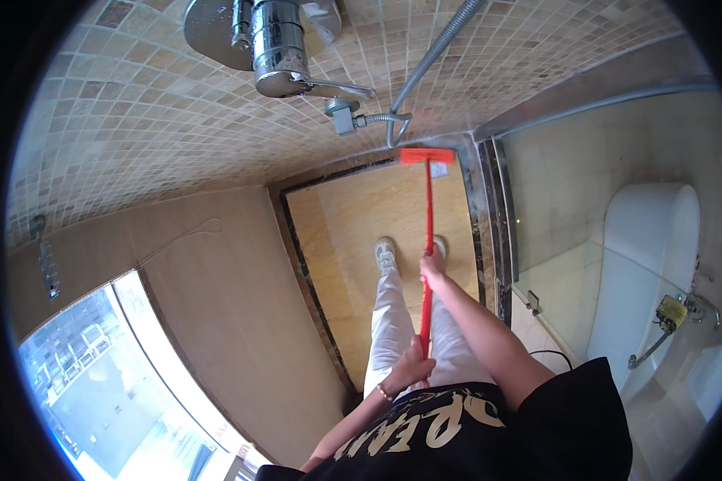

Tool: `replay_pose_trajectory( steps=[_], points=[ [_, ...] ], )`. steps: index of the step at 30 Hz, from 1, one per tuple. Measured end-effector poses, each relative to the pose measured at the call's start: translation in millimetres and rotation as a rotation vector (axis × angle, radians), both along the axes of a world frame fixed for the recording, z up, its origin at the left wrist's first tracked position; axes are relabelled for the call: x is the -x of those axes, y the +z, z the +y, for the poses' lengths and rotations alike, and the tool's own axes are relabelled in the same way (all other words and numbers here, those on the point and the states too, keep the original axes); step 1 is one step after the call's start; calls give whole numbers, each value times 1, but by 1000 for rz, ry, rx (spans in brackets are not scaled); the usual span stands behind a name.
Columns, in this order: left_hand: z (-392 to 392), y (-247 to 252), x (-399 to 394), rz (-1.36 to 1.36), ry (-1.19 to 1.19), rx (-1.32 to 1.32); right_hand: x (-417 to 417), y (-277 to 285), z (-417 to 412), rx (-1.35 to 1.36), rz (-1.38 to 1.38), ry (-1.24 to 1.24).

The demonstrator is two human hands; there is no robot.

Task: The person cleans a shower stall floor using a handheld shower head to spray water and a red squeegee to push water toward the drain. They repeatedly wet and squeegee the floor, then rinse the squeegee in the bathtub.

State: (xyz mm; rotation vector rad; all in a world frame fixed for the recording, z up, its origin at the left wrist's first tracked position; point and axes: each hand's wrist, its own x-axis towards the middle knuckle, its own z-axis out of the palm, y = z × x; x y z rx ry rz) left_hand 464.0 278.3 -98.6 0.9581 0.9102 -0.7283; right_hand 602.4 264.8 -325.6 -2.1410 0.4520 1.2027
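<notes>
Both my hands grip the red pole (pixel 428 210) of a long-handled floor cleaning tool. My right hand (pixel 433 269) is farther down the pole, above my right shoe. Close to my waist, my left hand (pixel 414 364) wraps around its upper end. The tool's wide red head (pixel 427 156) lies by the far edge of the shower floor, near the tiled wall; it is blurred, so its exact kind is unclear. A small pale patch (pixel 439 171) shows on the floor just below the head.
A chrome mixer tap (pixel 280 57) and a metal shower hose (pixel 436 57) project from the mosaic wall (pixel 174 108). To the right stand a glass panel (pixel 553 210) and a white bathtub (pixel 632 264). A window (pixel 126 367) opens at lower left. A dark border (pixel 313 288) edges the floor (pixel 349 204).
</notes>
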Motion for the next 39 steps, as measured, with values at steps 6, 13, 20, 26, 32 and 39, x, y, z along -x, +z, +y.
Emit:
replay_pose_trajectory(
  steps=[6,13,20,26,32,39],
  points=[
    [1,-1,-25,-73,125,45,-43,5,-16,-81,-64,-109],
    [2,-14,17,-47,9,100,1,0,-20,74,-149,110],
    [21,14,63,54,134,287,64,6,-32,126,-168,215],
    [21,-24,12,-6,298,436,-6,-51,-21,99,-448,340],
    [37,8,49,97,239,508,48,-8,-30,94,-210,120],
    [28,-36,29,-103,-1,1,0,-17,-4,-91,-103,-200]
  ],
)
